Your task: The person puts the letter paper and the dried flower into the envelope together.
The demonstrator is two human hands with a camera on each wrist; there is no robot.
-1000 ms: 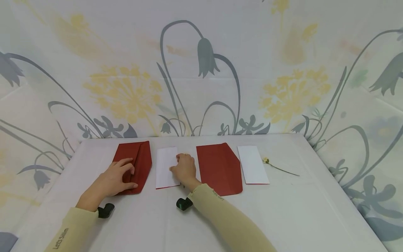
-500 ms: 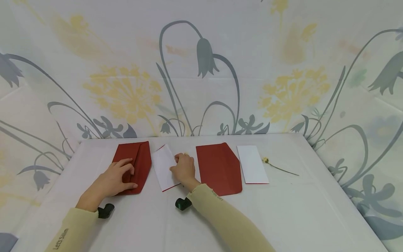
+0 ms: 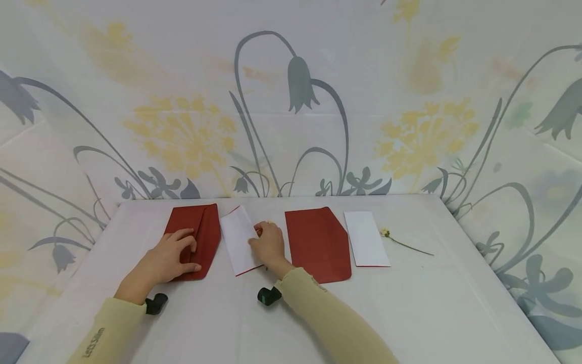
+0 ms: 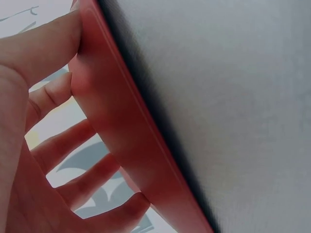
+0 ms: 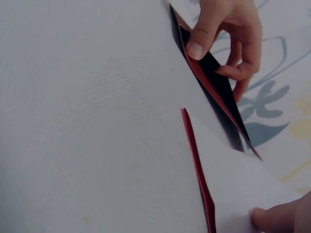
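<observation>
My left hand [image 3: 170,258] rests on a red envelope [image 3: 211,232], its thumb on the flap side and its fingers spread over the body. In the right wrist view the envelope's dark mouth [image 5: 214,77] gapes a little under that hand. My right hand [image 3: 270,245] pinches at a white card [image 3: 236,240] with red edges; its thumb [image 5: 265,218] touches the white surface in the right wrist view. The card's left part is tilted, and its middle is hidden by the hand. A small yellow bit [image 3: 270,221] peeks out behind the right fingers.
Right of that hand lies a second red envelope [image 3: 318,247], then another white card [image 3: 364,240] and a dried flower [image 3: 385,232] on a thin stem. A floral cloth [image 3: 295,126] rises behind the white table [image 3: 409,313]. Black wrist cameras [image 3: 269,296] hang close over the tabletop.
The white card's left part has turned: its near corner has shifted right, and a red line now shows along its far edge. Both hands are almost where they were.
</observation>
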